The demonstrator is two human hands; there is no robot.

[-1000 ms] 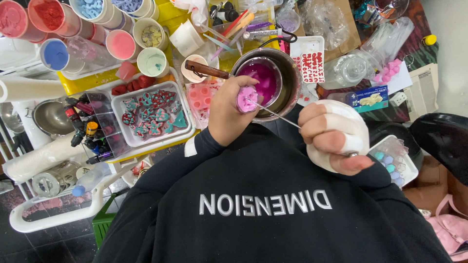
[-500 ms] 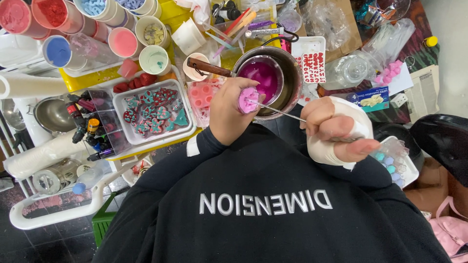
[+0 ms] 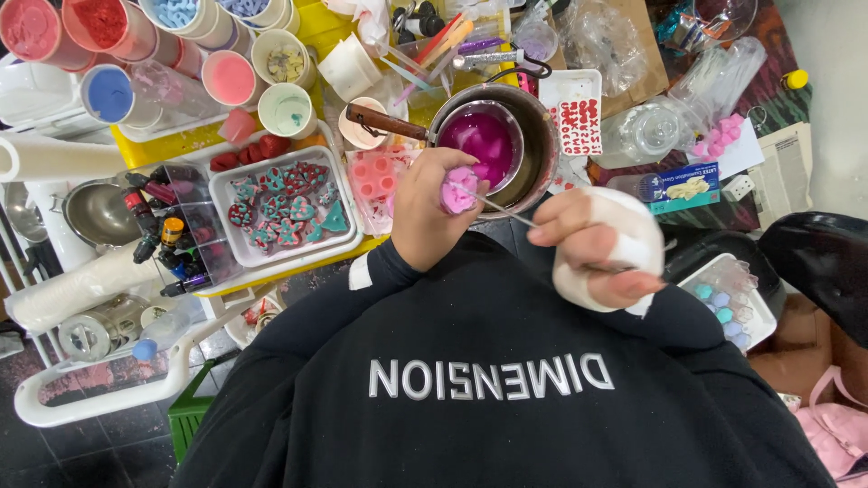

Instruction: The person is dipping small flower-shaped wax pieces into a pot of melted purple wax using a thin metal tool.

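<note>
Far to my left, cups of coloured wax [image 3: 110, 93] in red, blue and pink crowd the back of the bench [image 3: 172, 145], and below them a white tray [image 3: 285, 206] holds a spread of red and teal moulded shapes, with a rack of small dye bottles [image 3: 167, 237] just beside its left edge. A pink silicone mould [image 3: 375, 178] lies between that tray and my left hand [image 3: 432, 212]. That hand is curled shut around a small pink wax piece [image 3: 459, 189], pinching it at the fingertips just in front of a metal pot [image 3: 506, 149] whose inner bowl holds magenta liquid; a wooden handle [image 3: 384, 121] sticks out from the pot toward the left. A thin metal pick [image 3: 506, 211] runs from the pink piece across to my right hand [image 3: 601, 248], which is closed on it together with a wad of white cloth [image 3: 624, 226] wrapped in my fingers. Further right, a white tray [image 3: 723, 303] with pale blue and clear pieces sits near my right wrist, and a blue box [image 3: 683, 188] lies behind it.
</note>
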